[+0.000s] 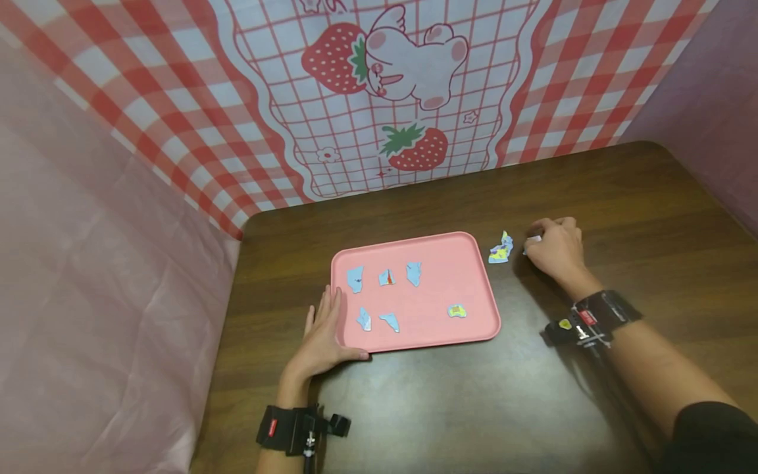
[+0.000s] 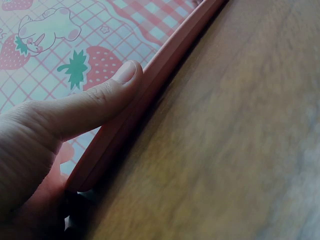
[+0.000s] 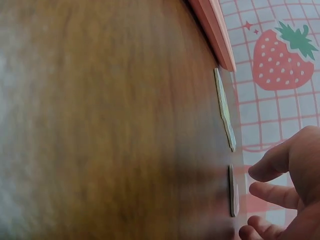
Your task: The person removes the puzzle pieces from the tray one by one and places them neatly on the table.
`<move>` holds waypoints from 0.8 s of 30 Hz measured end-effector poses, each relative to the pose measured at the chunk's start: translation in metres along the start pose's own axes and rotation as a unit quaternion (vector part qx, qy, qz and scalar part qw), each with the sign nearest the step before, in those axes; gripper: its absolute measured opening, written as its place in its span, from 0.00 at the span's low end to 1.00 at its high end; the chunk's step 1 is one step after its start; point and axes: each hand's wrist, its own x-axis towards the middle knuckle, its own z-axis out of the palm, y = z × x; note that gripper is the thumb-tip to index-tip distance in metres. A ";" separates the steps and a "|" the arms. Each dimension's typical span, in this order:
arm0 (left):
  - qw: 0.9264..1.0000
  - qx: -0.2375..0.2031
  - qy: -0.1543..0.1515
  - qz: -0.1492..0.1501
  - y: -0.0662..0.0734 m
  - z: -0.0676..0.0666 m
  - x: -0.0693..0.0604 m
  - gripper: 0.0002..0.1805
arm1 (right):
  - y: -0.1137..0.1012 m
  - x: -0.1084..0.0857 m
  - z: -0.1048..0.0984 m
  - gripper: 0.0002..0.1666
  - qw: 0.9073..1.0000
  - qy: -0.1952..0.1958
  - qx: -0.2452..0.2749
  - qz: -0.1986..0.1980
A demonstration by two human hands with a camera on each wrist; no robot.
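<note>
Right of the tray (image 1: 441, 280) our spread left hand (image 1: 322, 339) touches, our half-open, empty right hand (image 1: 555, 249) might fumble so thin a piece (image 3: 233, 191).

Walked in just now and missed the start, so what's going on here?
A person's left hand touches the left edge of a pink tray holding five mostly pale-blue pieces and one mostly yellow piece. Their right hand is to the right of the tray, its fingers close to a loose piece on the table. A colourful piece lies on the table between that hand and the tray.
</note>
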 end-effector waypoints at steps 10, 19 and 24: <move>1.000 0.007 -0.001 -0.002 0.001 -0.001 0.000 0.78 | -0.017 -0.005 0.007 0.21 1.000 0.004 0.006 -0.019; 1.000 0.009 0.003 -0.002 0.002 0.000 0.000 0.78 | -0.039 -0.012 0.019 0.20 0.998 -0.010 0.019 -0.057; 1.000 0.011 0.003 -0.001 0.001 0.000 0.000 0.78 | -0.053 -0.015 0.028 0.18 0.996 -0.014 0.024 -0.089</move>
